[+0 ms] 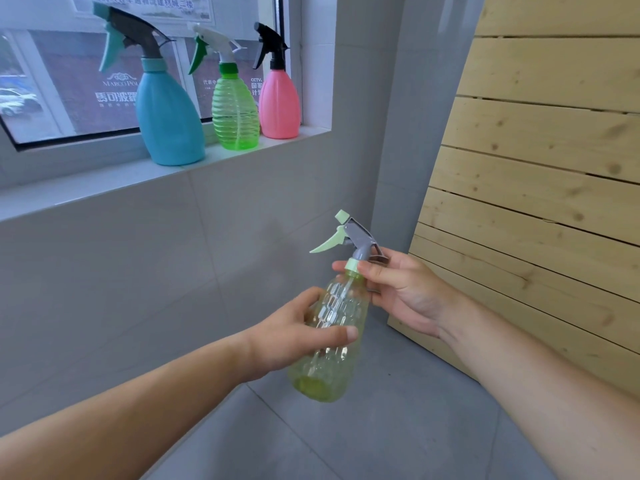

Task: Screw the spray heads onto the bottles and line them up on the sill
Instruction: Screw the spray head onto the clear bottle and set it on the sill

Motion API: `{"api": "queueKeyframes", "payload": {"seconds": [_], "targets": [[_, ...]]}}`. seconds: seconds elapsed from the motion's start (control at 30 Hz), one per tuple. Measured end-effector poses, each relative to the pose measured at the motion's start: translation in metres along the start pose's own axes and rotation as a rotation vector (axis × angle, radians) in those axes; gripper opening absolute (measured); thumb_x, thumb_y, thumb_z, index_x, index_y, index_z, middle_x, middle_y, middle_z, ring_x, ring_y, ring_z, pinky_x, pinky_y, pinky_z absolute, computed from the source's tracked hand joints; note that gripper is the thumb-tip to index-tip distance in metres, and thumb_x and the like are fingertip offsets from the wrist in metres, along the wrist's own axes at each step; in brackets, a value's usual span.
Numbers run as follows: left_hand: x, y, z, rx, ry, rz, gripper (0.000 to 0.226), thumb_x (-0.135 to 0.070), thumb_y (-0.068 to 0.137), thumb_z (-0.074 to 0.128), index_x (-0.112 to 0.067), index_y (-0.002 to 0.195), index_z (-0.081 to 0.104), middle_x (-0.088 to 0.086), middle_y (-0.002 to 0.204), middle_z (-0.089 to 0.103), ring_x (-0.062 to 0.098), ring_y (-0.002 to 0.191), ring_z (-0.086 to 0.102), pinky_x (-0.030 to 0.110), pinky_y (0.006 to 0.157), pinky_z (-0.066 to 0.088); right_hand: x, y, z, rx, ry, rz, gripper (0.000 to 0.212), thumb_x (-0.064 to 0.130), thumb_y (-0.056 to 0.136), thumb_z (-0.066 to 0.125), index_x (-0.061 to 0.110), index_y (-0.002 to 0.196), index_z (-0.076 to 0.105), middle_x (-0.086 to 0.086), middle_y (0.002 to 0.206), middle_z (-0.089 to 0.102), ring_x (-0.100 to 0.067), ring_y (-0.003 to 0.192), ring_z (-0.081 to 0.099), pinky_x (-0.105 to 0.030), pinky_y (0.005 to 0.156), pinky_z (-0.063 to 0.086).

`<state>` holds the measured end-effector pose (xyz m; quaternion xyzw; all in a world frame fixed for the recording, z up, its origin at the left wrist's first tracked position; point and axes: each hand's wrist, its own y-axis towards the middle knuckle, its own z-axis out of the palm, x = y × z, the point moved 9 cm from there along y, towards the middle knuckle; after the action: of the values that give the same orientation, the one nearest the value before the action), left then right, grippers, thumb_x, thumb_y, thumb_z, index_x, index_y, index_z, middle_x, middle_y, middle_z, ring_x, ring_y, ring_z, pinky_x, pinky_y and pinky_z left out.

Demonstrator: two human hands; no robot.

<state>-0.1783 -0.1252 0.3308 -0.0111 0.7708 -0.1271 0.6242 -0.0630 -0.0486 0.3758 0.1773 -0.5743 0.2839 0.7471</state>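
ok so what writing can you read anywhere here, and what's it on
"MARCO PO…", cut off by the blue bottle: sign outside, seen through the window.
"CCTV": sign between the green bottle and pink bottle.
Large Chinese characters under "MARCO PO…": too blurred to quote.
Chinese line on the notice at the top: too blurred.
The bottles show no lettering.

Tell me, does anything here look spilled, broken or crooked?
Nothing stands out. The blue bottle, green bottle and pink bottle stand upright on the sill with heads on. The left hand tilts the yellow-green bottle while the right hand pinches its collar.
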Motion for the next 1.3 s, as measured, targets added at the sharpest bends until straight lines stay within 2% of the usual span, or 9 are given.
{"api": "queueKeyframes", "payload": {"seconds": [0.17,0.4,0.53,0.67,0.8,0.93,1.1,1.2,1.3], "targets": [[-0.007,-0.003,0.009,0.028,-0.014,0.028,0.066,-0.043,0.072,0.080,-0.010,0.122,0.054,0.001,0.091,0.070,0.018,0.085,0.069,0.037,0.083,0.056,0.004,0.000,0.006,-0.008,0.072,-0.012,0.030,0.005,0.088,0.061,0.000,0.117,0.058,-0.019,0.108,0.071,-0.030,0.104,0.069,-0.050,0.103,0.047],[-0.009,-0.001,-0.002,-0.127,0.163,0.022,0.067,-0.047,0.062,0.082,-0.010,0.111,0.055,-0.003,0.083,0.059,0.012,0.072,0.057,0.032,0.071,0.051,0.002,0.002,0.003,-0.147,-0.002,-0.103,0.011,0.001,0.087,0.063,0.003,0.098,0.065,-0.016,0.095,0.075,-0.026,0.095,0.068,-0.041,0.096,0.050],[-0.013,-0.002,-0.012,-0.231,0.285,0.003,0.060,-0.049,0.065,0.082,-0.017,0.107,0.054,-0.006,0.083,0.060,0.012,0.071,0.056,0.032,0.070,0.052,0.004,0.005,0.003,-0.173,-0.008,-0.136,0.011,0.002,0.087,0.064,0.004,0.098,0.066,-0.015,0.095,0.076,-0.025,0.095,0.068,-0.042,0.096,0.049],[-0.023,-0.004,-0.018,-0.230,0.341,0.044,0.052,-0.048,0.077,0.083,-0.023,0.110,0.053,-0.009,0.086,0.061,0.006,0.071,0.056,0.023,0.068,0.049,0.006,0.006,0.007,-0.164,0.065,-0.145,0.019,0.004,0.088,0.064,0.004,0.108,0.063,-0.014,0.107,0.075,-0.021,0.089,0.069,-0.036,0.083,0.056],[-0.016,-0.011,-0.015,-0.066,0.017,-0.026,0.051,-0.044,0.082,0.070,-0.026,0.127,0.056,0.005,0.116,0.071,0.011,0.093,0.068,0.039,0.093,0.055,0.005,0.005,0.009,-0.155,0.042,-0.119,0.025,0.008,0.091,0.061,0.004,0.115,0.060,-0.014,0.118,0.073,-0.022,0.088,0.070,-0.038,0.082,0.057],[-0.016,-0.014,-0.022,-0.007,-0.091,-0.011,0.048,-0.025,0.082,0.069,-0.018,0.128,0.062,0.014,0.121,0.072,0.015,0.097,0.070,0.036,0.093,0.054,0.012,0.004,0.012,-0.169,-0.001,-0.126,0.029,0.012,0.090,0.062,0.004,0.118,0.060,-0.012,0.117,0.073,-0.023,0.090,0.070,-0.043,0.084,0.055],[-0.034,-0.025,-0.062,-0.212,-0.139,0.126,0.052,-0.026,0.078,0.076,-0.023,0.128,0.063,0.009,0.113,0.076,0.012,0.093,0.072,0.030,0.088,0.052,0.004,-0.003,0.028,-0.226,-0.380,-0.100,0.045,0.033,0.087,0.069,0.025,0.128,0.054,0.006,0.118,0.073,-0.009,0.106,0.068,-0.039,0.094,0.055],[-0.055,-0.042,-0.097,-0.378,-0.239,0.251,0.053,-0.017,0.083,0.081,-0.021,0.132,0.060,0.008,0.116,0.077,0.015,0.099,0.075,0.031,0.090,0.054,0.004,0.000,0.068,-0.111,-0.464,-0.117,0.038,0.029,0.091,0.064,0.033,0.127,0.054,0.008,0.117,0.072,-0.006,0.105,0.068,-0.036,0.088,0.057],[-0.078,-0.066,-0.120,-0.452,-0.245,0.359,0.040,-0.009,0.093,0.069,-0.025,0.129,0.061,0.008,0.120,0.076,0.013,0.104,0.074,0.022,0.088,0.059,0.021,0.015,0.108,-0.036,-0.468,-0.209,0.041,0.020,0.093,0.062,0.037,0.128,0.051,0.009,0.116,0.071,-0.001,0.098,0.069,-0.027,0.077,0.057]]}}
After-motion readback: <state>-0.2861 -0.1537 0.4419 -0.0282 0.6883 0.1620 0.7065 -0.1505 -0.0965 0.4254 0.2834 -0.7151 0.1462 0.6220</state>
